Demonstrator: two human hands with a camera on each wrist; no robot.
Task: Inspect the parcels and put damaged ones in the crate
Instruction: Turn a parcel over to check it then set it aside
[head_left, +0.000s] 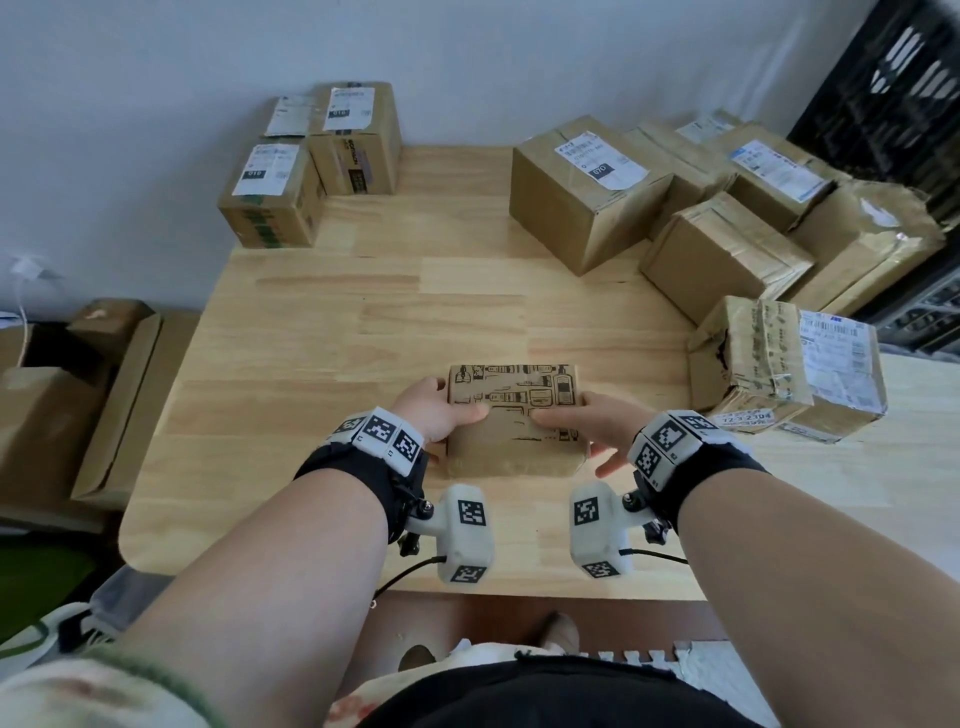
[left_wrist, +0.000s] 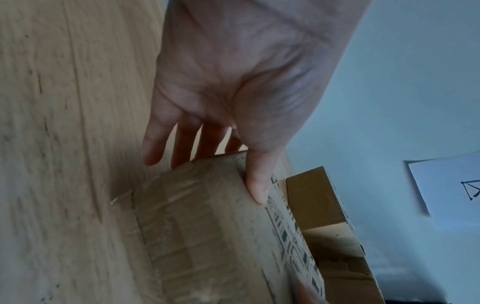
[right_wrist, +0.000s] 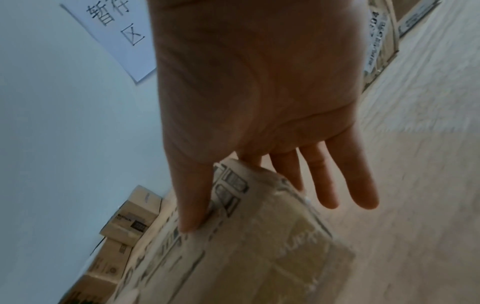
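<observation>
A small brown parcel (head_left: 511, 441) printed with black line drawings sits at the near middle of the wooden table (head_left: 322, 332), with clear tape over its near face. My left hand (head_left: 441, 413) grips its left end, thumb on the printed top, fingers down the far side (left_wrist: 182, 144). At the other end my right hand (head_left: 587, 423) holds it with the thumb (right_wrist: 192, 205) on top; the outer fingers (right_wrist: 345, 185) spread straight, off the parcel (right_wrist: 246, 257). The black crate (head_left: 893, 88) stands at the far right, past the table.
Three labelled boxes (head_left: 311, 156) stand at the table's back left. A cluster of parcels (head_left: 587, 192) fills the right side, among them a crumpled one (head_left: 867, 239) and a taped, torn one (head_left: 789, 364) close to my right hand. Flattened cardboard (head_left: 78, 405) lies on the floor at left.
</observation>
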